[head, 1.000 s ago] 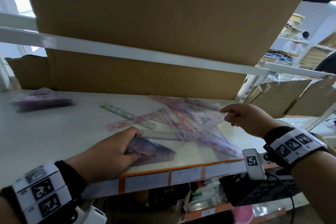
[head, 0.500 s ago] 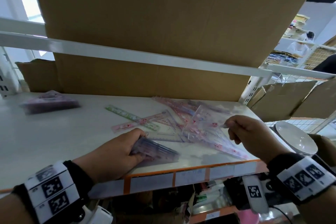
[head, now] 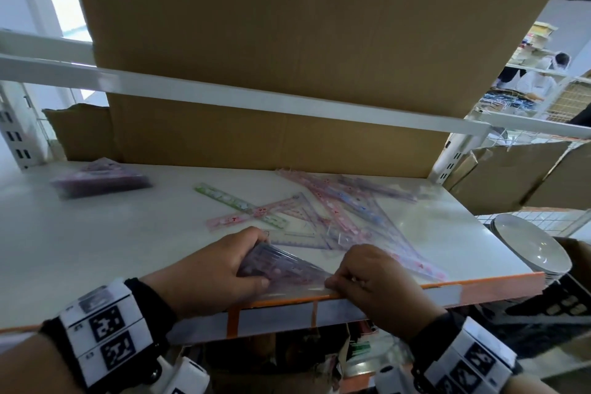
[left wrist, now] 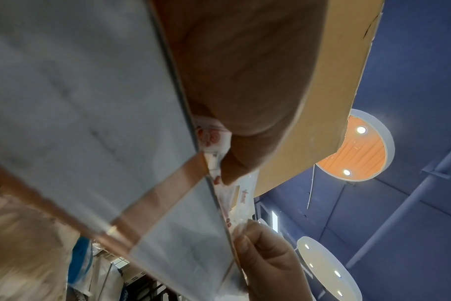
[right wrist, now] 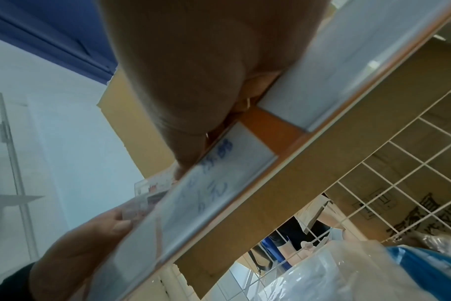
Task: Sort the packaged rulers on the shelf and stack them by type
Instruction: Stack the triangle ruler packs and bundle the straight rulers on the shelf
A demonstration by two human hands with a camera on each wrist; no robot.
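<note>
With both wrists down at the orange front lip of the shelf (head: 479, 278), the hands meet on one bundle. Left hand (head: 204, 269) has its fingers curled over the top and its thumb pressed along the near side of a stack of packaged triangle rulers (head: 281, 269), which lies flat on the white shelf board right at the front edge. Right hand (head: 374, 278) comes in from the other side, fingers bent tight, pinching the clear wrapper at the stack's pointed right corner; from the left wrist camera you catch that pinch from below, thumb and fingertip on the plastic hanging over the lip. The right wrist view is mostly palm and price strip, so exactly which fingers grip is hard to tell.

Just beyond the hands, a loose heap of packaged rulers (head: 345, 211) sprawls across the middle and right of the board, triangles and straight ones overlapping. A green straight ruler (head: 236, 203) and a pink straight ruler (head: 252, 214) cross each other at the heap's left edge.

Further back and well to the left, apart from everything, sits a purple stack of packages (head: 102, 181), blurred.

Behind it all, a cardboard box (head: 271, 137) fills the back of the shelf. Off to the right, below the shelf end, white plates (head: 534, 246) sit stacked.
</note>
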